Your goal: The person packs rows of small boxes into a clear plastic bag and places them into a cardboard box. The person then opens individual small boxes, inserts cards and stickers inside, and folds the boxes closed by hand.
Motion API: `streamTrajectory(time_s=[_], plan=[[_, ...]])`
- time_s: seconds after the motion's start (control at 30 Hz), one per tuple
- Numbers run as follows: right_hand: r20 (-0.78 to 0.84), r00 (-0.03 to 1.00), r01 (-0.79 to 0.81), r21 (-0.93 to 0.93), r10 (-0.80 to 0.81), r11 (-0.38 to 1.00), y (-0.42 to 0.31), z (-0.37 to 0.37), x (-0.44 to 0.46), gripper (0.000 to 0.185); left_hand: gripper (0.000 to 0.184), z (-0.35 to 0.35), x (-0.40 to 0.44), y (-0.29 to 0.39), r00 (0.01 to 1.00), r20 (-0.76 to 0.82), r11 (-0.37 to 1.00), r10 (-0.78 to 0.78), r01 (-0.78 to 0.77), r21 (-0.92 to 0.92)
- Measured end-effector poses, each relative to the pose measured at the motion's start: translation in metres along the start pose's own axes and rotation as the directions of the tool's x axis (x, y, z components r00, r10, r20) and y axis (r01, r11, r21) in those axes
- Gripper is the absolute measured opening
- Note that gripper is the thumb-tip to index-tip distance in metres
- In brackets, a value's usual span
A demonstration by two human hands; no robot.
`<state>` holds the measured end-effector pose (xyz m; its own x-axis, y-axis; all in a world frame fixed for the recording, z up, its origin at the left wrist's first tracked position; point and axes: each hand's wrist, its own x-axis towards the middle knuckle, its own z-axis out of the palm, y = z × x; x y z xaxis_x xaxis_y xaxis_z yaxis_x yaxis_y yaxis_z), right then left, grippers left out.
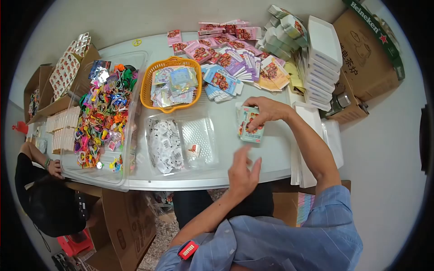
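My right hand is closed over a small green printed card pack with red pictures on its front, near the right side of the table. Part of the pack is hidden under the fingers. Just below it, my left hand is held over the table's front edge with fingers apart and nothing in it. Left of my hands lies a clear plastic tray with small black-and-white paper packets and a single small printed piece. Blue packs, purple packs and orange packs lie beyond.
An orange basket holds shiny printed sachets. Left of it stands a large clear bin of colourful small toys. Pink packs and stacked white trays line the back. Another person's hand rests at the bin's left side.
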<state>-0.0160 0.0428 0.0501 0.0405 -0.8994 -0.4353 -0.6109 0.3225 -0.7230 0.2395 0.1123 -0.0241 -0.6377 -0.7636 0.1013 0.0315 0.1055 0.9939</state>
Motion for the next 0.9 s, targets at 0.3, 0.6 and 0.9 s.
streamTrajectory(time_s=[0.3, 0.6, 0.9], plan=[[-0.191, 0.918, 0.305, -0.220, -0.348, 0.927, -0.009, 0.030, -0.059, 0.065, 0.098, 0.009, 0.040, -0.010, 0.972, -0.137, 0.964, 0.192, -0.160, 0.215], [-0.104, 0.903, 0.407, -0.106, -0.417, 0.907, -0.005, 0.045, -0.085, 0.062, 0.052, -0.019, 0.056, -0.027, 0.947, 0.275, 0.934, -0.167, 0.242, -0.263], [-0.032, 0.957, 0.291, 0.077, -0.290, 0.954, 0.007, 0.048, -0.090, 0.063, 0.047, -0.001, 0.065, -0.033, 0.993, 0.077, 0.979, -0.094, 0.106, -0.176]])
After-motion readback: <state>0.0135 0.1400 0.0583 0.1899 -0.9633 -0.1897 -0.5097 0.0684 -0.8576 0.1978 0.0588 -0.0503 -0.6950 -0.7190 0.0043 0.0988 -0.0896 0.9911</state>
